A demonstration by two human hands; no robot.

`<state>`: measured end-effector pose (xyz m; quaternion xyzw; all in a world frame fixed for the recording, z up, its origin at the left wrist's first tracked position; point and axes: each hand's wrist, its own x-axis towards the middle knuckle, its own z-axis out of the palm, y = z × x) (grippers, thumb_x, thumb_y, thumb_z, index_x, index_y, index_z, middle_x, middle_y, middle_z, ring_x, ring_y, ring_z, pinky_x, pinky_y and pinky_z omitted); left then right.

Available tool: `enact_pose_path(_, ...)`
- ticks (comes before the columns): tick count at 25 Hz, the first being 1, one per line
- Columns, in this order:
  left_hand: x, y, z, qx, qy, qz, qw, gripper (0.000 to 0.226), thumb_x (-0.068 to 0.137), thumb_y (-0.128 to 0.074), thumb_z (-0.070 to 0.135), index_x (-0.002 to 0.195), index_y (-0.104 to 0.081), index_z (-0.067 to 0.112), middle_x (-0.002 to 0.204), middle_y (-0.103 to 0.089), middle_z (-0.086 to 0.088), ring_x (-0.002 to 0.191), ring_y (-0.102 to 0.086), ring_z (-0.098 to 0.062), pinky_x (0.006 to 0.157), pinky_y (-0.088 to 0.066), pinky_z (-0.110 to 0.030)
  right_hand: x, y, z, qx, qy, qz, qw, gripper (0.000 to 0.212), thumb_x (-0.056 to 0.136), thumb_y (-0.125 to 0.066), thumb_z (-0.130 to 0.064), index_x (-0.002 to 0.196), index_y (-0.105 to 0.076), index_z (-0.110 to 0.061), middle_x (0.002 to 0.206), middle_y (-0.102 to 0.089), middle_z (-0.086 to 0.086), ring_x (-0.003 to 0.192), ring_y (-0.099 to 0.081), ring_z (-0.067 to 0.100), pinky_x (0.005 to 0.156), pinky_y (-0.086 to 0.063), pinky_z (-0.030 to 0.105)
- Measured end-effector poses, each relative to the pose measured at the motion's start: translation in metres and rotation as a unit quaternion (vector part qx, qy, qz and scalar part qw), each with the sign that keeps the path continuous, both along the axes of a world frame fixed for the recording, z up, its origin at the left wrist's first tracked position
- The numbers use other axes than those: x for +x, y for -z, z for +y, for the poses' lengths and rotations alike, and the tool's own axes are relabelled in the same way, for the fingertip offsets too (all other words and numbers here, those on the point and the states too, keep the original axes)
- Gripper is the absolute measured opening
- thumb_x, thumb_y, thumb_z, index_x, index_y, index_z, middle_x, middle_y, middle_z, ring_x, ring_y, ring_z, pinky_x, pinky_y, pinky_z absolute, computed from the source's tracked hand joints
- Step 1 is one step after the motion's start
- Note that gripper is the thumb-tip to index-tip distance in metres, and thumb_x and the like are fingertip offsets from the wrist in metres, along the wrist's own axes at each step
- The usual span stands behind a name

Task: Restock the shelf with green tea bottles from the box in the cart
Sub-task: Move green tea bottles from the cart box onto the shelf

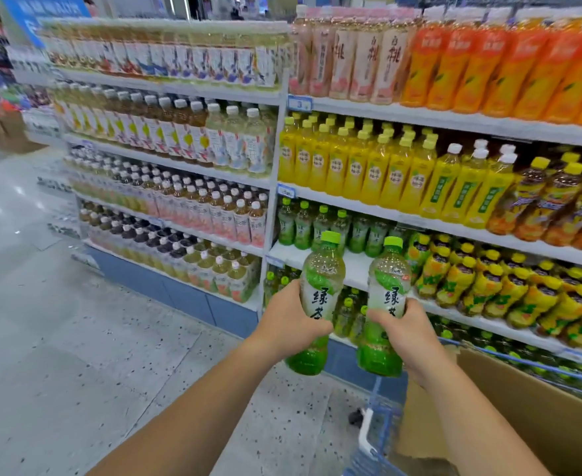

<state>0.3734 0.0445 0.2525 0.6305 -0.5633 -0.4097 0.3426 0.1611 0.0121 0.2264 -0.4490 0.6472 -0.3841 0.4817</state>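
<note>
My left hand grips one green tea bottle around its middle, upright, green cap on top. My right hand grips a second green tea bottle the same way, just to the right. Both bottles hang in front of the shelf, where a row of green tea bottles stands at the back and the white front strip is bare. The cardboard box sits open in the blue cart at the lower right, below my right forearm; its inside is out of view.
Yellow-capped tea bottles fill the shelf to the right of the gap. More green bottles stand on the shelf below. Shelving with other drinks runs off to the left. Speckled grey floor spreads out on the left.
</note>
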Motion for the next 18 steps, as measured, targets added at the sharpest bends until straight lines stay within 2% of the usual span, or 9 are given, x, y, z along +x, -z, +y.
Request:
enact_pose_path(3, 0.031, 0.002, -0.031, 0.003, 0.032, -0.002, 0.999, 0.047, 0.057, -0.078, 0.036, 0.098, -0.055, 0.035, 0.094, -0.068, 0.011, 0.081, -0.066, -0.003, 0.06, -0.052, -0.019, 0.034, 0.005, -0.012, -0.006, 0.034, -0.013, 0.999, 0.043, 0.08, -0.08, -0.029, 0.113, -0.053, -0.026, 0.104, -0.069, -0.003, 0.09, -0.067, 0.017, 0.069, -0.056, 0.037)
enact_pose_path(6, 0.042, 0.005, -0.063, 0.008, 0.046, 0.003, 0.999, 0.048, 0.057, -0.079, 0.034, 0.099, -0.057, 0.035, 0.093, -0.07, 0.01, 0.081, -0.067, -0.004, 0.058, -0.052, -0.019, 0.046, 0.002, -0.017, -0.009, 0.077, 0.006, 0.997, 0.042, 0.076, -0.082, -0.027, 0.109, -0.056, -0.031, 0.098, -0.071, -0.005, 0.087, -0.07, 0.017, 0.073, -0.058, 0.039)
enact_pose_path(8, 0.041, 0.008, -0.083, 0.014, 0.056, 0.022, 0.998, 0.048, 0.057, -0.079, 0.031, 0.101, -0.058, 0.033, 0.094, -0.071, 0.008, 0.081, -0.069, -0.007, 0.059, -0.056, -0.022, 0.043, -0.003, -0.021, -0.028, 0.097, 0.035, 0.994, 0.042, 0.074, -0.083, -0.028, 0.105, -0.057, -0.034, 0.095, -0.071, -0.01, 0.079, -0.07, 0.007, 0.066, -0.057, 0.032)
enact_pose_path(10, 0.037, 0.012, -0.102, 0.016, 0.069, 0.031, 0.997, 0.047, 0.061, -0.081, 0.027, 0.102, -0.058, 0.034, 0.095, -0.071, 0.009, 0.081, -0.069, -0.006, 0.059, -0.055, -0.019, 0.036, -0.008, -0.03, -0.035, 0.098, 0.063, 0.993, 0.04, 0.074, -0.084, -0.028, 0.103, -0.058, -0.036, 0.092, -0.071, -0.014, 0.072, -0.067, -0.003, 0.059, -0.052, 0.023)
enact_pose_path(11, 0.033, 0.014, -0.111, 0.017, 0.076, 0.036, 0.996, 0.047, 0.063, -0.082, 0.026, 0.102, -0.058, 0.034, 0.095, -0.071, 0.009, 0.081, -0.069, -0.004, 0.057, -0.053, -0.016, 0.032, -0.01, -0.038, -0.032, 0.099, 0.069, 0.992, 0.039, 0.075, -0.084, -0.028, 0.104, -0.059, -0.036, 0.091, -0.072, -0.014, 0.071, -0.067, -0.003, 0.058, -0.051, 0.022)
enact_pose_path(14, 0.022, 0.022, -0.143, 0.015, 0.089, 0.045, 0.995, 0.048, 0.063, -0.083, 0.027, 0.102, -0.057, 0.036, 0.094, -0.07, 0.012, 0.076, -0.066, 0.002, 0.054, -0.049, -0.012, 0.024, -0.005, -0.071, -0.023, 0.094, 0.072, 0.993, 0.041, 0.077, -0.083, -0.026, 0.112, -0.063, -0.03, 0.091, -0.072, -0.014, 0.073, -0.068, 0.0, 0.062, -0.053, 0.027)
enact_pose_path(18, 0.001, 0.032, -0.189, 0.028, 0.099, 0.051, 0.993, 0.047, 0.061, -0.082, 0.029, 0.099, -0.056, 0.038, 0.09, -0.069, 0.015, 0.073, -0.064, 0.008, 0.055, -0.048, -0.014, 0.017, 0.012, -0.122, -0.025, 0.096, 0.069, 0.993, 0.047, 0.079, -0.081, -0.028, 0.121, -0.06, -0.026, 0.104, -0.071, -0.009, 0.091, -0.068, 0.013, 0.082, -0.058, 0.043)
